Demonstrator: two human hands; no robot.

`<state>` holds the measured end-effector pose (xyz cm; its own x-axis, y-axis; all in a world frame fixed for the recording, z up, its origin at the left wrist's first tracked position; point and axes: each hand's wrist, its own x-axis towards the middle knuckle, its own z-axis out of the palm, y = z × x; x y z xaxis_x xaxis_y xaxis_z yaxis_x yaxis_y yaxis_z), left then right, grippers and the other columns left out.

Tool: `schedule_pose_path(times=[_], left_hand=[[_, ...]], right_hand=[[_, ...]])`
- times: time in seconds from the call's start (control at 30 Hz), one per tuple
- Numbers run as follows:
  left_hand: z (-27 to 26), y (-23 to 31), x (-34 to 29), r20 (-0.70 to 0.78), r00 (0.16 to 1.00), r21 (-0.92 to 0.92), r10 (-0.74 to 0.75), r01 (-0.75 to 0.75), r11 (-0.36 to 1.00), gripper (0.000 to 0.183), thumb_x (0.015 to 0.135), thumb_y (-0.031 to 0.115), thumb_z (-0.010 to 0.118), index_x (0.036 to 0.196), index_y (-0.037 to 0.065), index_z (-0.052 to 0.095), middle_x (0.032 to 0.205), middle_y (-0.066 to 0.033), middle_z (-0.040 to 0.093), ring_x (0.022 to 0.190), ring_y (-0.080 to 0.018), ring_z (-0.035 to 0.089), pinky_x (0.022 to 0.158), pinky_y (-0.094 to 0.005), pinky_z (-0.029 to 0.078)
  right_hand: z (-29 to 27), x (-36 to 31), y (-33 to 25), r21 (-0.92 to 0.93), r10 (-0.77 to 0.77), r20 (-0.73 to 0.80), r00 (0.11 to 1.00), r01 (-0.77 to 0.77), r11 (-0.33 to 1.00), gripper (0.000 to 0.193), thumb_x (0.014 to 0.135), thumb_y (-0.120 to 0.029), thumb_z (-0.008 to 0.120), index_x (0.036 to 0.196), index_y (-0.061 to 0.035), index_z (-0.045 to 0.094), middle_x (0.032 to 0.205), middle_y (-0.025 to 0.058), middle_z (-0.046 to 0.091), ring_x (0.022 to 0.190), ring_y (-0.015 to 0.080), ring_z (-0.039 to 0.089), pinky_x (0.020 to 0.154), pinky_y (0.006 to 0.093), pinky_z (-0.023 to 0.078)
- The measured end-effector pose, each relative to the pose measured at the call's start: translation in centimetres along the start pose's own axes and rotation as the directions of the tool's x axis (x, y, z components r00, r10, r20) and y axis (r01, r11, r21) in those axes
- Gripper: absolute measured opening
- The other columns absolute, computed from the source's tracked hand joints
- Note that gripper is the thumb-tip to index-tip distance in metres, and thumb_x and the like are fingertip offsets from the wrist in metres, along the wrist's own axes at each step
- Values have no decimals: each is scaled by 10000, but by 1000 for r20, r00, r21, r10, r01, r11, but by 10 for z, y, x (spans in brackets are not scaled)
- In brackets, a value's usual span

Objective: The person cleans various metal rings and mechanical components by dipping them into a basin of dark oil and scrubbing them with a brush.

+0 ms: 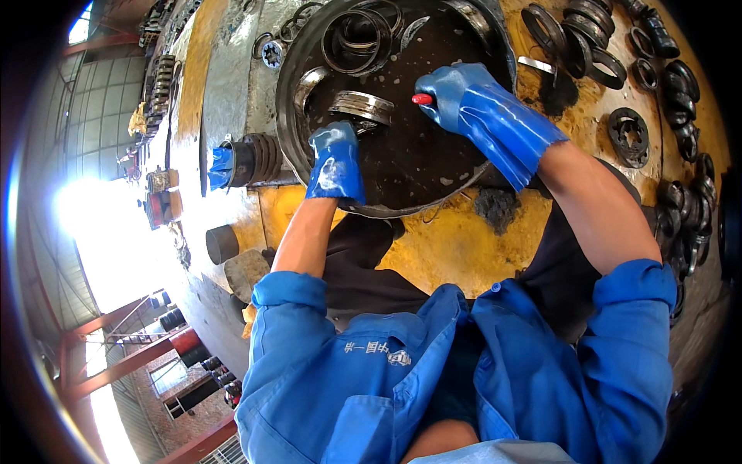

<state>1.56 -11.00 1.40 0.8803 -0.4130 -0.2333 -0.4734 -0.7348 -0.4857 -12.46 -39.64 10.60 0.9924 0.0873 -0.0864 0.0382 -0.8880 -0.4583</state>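
My left hand (335,158), in a blue rubber glove, is closed at the near left edge of a shiny grooved metal ring (362,106) in a round basin (290,151) of dark liquid. My right hand (454,94), gloved too, is wrapped round a red handle (422,99) above the liquid. Only the handle's rounded end shows; the rest is hidden in the fist, so I cannot tell what tool it is. Beyond the hands, several thin rings (357,40) lie in the basin, and another metal ring (311,83) leans by its left wall.
Dark metal rings (545,29) and a toothed disc (630,137) lie to the right of the basin. On the left stand a ribbed dark cylinder with blue material (251,161) and a short dark cylinder (222,244). A black clump (495,209) sits by the near rim.
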Motion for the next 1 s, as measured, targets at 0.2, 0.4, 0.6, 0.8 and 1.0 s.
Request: schedule_pose_path(times=[0.2,0.4,0.6,0.8,1.0], left_hand=[[-13,20,-54,-218,974,-52,60,-74,996,198,862,250,657,962,114,761,1038,-150,754,973,-341,737,796,-487,581],[-25,33,-54,39,997,-248,-61,69,966,623,787,387,813,1303,110,599,1212,-165,703,1092,-376,699,939,-517,553],[-45,35,-54,138,986,-274,92,-51,960,669,761,380,840,1328,111,607,1221,-188,720,1142,-389,688,941,-492,565],[-33,37,-70,97,995,-629,38,31,777,653,767,248,863,1352,81,625,1194,-191,738,1105,-388,707,914,-460,576],[-24,48,-75,188,978,-878,91,126,461,597,808,216,824,1331,6,627,1230,-240,714,1143,-376,697,928,-424,561]], right_hand=[[-10,-15,-1,-12,31,58,998,-30,999,175,949,-247,647,1087,-173,724,1019,77,753,988,324,726,882,448,582],[-6,-20,2,43,30,-33,999,-29,999,233,938,-341,678,1111,-189,716,1017,91,757,954,335,729,854,437,588],[-1,-18,9,244,111,9,994,-110,964,225,912,-353,685,1054,-182,724,938,110,753,879,337,720,801,445,569],[-2,-19,14,400,159,137,978,-201,894,425,928,-392,669,1220,-86,717,1103,201,749,1009,383,719,884,454,563],[10,-20,27,449,236,133,963,-271,852,478,904,-420,660,1217,-62,706,1118,206,747,997,389,714,884,454,555]])
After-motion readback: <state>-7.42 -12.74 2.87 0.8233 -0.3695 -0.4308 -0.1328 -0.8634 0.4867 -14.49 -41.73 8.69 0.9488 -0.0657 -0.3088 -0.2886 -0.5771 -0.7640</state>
